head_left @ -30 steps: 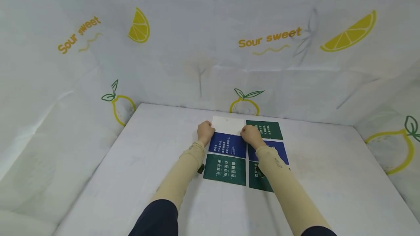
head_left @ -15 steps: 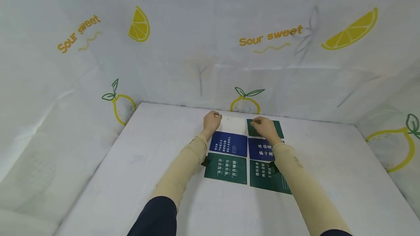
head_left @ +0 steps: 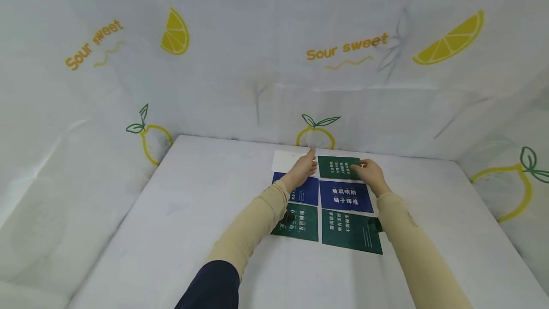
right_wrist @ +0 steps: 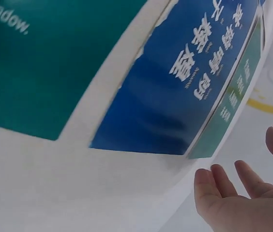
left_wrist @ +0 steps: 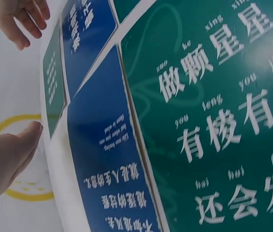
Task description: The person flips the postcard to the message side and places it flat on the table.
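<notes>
A far green card with white lettering lies flat on the table, between my two hands. My left hand is at its left side, fingers extended and thumb up, partly covering the white card beside it. My right hand is at its right edge, with fingertips right by the border. In the right wrist view, the fingers are loosely bent and spread, with nothing between them. The left wrist view shows my left hand with its thumb near the same card's edge.
Nearer to me lie two blue cards, the right one fully visible and the left one partly behind my left arm. Closest are two green cards, left and right. A white lemon-printed curtain stands behind the table.
My left hand has moved right from the white card's left edge to the far green card's left side. My right hand has moved right from the white card, across the green card, to its right edge.
</notes>
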Demonstrator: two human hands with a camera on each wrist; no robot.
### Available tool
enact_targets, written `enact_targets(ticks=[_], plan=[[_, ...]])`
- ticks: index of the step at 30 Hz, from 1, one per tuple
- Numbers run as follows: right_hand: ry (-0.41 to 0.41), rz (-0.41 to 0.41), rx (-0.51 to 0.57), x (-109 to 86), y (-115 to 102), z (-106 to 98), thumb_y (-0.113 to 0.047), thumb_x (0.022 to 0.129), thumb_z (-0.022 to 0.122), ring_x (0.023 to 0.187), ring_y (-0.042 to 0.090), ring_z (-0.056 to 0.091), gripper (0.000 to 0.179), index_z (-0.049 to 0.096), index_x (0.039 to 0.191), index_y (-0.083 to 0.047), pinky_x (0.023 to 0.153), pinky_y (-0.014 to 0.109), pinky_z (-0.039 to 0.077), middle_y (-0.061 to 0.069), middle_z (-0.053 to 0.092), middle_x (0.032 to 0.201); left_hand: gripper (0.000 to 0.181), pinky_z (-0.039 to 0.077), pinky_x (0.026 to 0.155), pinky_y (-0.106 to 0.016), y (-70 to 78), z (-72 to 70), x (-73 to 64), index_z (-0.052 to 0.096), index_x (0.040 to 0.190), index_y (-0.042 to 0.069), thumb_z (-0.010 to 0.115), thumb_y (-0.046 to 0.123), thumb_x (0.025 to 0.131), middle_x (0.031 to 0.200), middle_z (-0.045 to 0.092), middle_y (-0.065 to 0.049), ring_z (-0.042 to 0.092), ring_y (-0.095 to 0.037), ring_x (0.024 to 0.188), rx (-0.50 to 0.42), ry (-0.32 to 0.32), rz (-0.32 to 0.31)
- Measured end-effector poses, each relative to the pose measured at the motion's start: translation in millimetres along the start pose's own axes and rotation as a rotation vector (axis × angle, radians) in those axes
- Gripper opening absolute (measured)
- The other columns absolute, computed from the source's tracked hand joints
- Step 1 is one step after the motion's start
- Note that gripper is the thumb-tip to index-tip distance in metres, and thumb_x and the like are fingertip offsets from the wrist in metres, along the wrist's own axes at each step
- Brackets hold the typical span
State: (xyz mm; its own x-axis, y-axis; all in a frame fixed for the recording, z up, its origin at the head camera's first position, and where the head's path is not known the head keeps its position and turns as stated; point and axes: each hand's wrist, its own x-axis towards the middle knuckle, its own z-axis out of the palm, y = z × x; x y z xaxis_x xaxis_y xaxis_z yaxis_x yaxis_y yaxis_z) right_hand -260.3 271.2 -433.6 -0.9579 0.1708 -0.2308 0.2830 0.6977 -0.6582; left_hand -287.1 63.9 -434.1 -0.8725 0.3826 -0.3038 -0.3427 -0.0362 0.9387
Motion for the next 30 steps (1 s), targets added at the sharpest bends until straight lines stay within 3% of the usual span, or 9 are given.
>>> enact_targets(ticks=[4, 12, 20, 21, 25, 30], plan=[[-0.014, 0.052, 0.015, -0.7, 12, 0, -0.031, 0.097, 0.043, 0.132, 0.049, 0.028, 0.066, 0.021, 0.142, 0.012, 0.107, 0.057, 0.030, 0.035, 0.024, 0.145, 0.071, 0.020, 0.118, -0.038, -10.1, 7.8, 3.2, 0.016, 0.147, -0.003, 0.022, 0.050, 0.100, 0.152, 0.018, -0.027, 0.020, -0.035, 0.143, -0.083, -0.043, -0.042], [-0.017, 0.074, 0.065, 0.9, 18, 1, -0.032, 0.097, 0.042, 0.131, 0.049, 0.029, 0.068, 0.016, 0.143, 0.011, 0.107, 0.057, 0.030, 0.035, 0.024, 0.145, 0.076, 0.017, 0.118, -0.040, -19.1, 12.3, 4.5, 0.012, 0.149, 0.001, 0.022, 0.056, 0.097, 0.155, 0.009, -0.022, 0.011, -0.034, 0.144, -0.082, -0.070, -0.059], [-0.012, 0.086, 0.094, 2.4, 23, 0, -0.028, 0.097, 0.040, 0.131, 0.049, 0.029, 0.064, 0.018, 0.142, 0.012, 0.107, 0.057, 0.030, 0.035, 0.025, 0.144, 0.088, 0.027, 0.115, -0.039, -26.6, 11.7, 11.0, 0.018, 0.148, 0.003, 0.026, 0.068, 0.090, 0.153, 0.017, -0.025, 0.027, -0.033, 0.140, -0.051, -0.070, -0.044], [-0.011, 0.091, 0.103, 2.7, 23, -1, -0.028, 0.098, 0.039, 0.132, 0.048, 0.028, 0.063, 0.019, 0.142, 0.011, 0.108, 0.057, 0.030, 0.035, 0.025, 0.144, 0.089, 0.028, 0.115, -0.038, -27.1, 11.9, 11.5, 0.019, 0.148, 0.003, 0.026, 0.070, 0.089, 0.152, 0.017, -0.026, 0.022, -0.035, 0.142, -0.048, -0.063, -0.043], [-0.014, 0.118, 0.143, 4.3, 24, -2, -0.027, 0.099, 0.036, 0.134, 0.047, 0.026, 0.060, 0.022, 0.142, 0.011, 0.109, 0.056, 0.028, 0.033, 0.024, 0.146, 0.085, 0.028, 0.115, -0.038, -27.2, 11.9, 12.2, 0.019, 0.148, 0.004, 0.027, 0.066, 0.091, 0.151, 0.020, -0.027, 0.024, -0.035, 0.141, -0.059, -0.051, -0.043], [-0.024, 0.132, 0.177, 1.4, 24, -5, -0.030, 0.099, 0.034, 0.134, 0.047, 0.026, 0.061, 0.021, 0.142, 0.012, 0.109, 0.056, 0.028, 0.034, 0.024, 0.146, 0.074, 0.023, 0.117, -0.039, -20.9, 15.9, 3.9, 0.012, 0.150, 0.008, 0.025, 0.057, 0.097, 0.152, 0.018, -0.026, 0.021, -0.034, 0.142, -0.057, -0.042, -0.053]])
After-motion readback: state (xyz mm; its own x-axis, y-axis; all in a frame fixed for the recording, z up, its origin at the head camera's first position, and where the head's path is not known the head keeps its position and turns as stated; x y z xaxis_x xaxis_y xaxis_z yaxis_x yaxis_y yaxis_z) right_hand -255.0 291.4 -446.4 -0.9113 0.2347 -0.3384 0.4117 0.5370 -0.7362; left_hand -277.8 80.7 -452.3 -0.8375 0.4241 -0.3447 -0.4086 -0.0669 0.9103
